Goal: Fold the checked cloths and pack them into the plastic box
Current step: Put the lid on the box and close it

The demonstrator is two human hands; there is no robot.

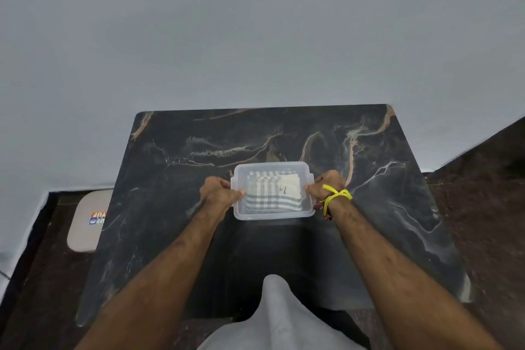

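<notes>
On the marble table [176, 167], one plastic box [273, 214] in both hands' [218, 193] [326, 186] grip, seemingly two folded checked cloths [274, 193] inside.

arms: I saw both forearms bare, no sleeves | right wrist: yellow cord [336, 195] was knotted with loose ends, a dark reddish thread band [325, 212] sat just beside it | torso: I noted a light grey garment [279, 318] at bottom edge

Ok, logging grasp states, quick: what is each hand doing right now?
Left hand: fingers curled round the left end of the plastic box.
Right hand: fingers curled round its right end.
</notes>
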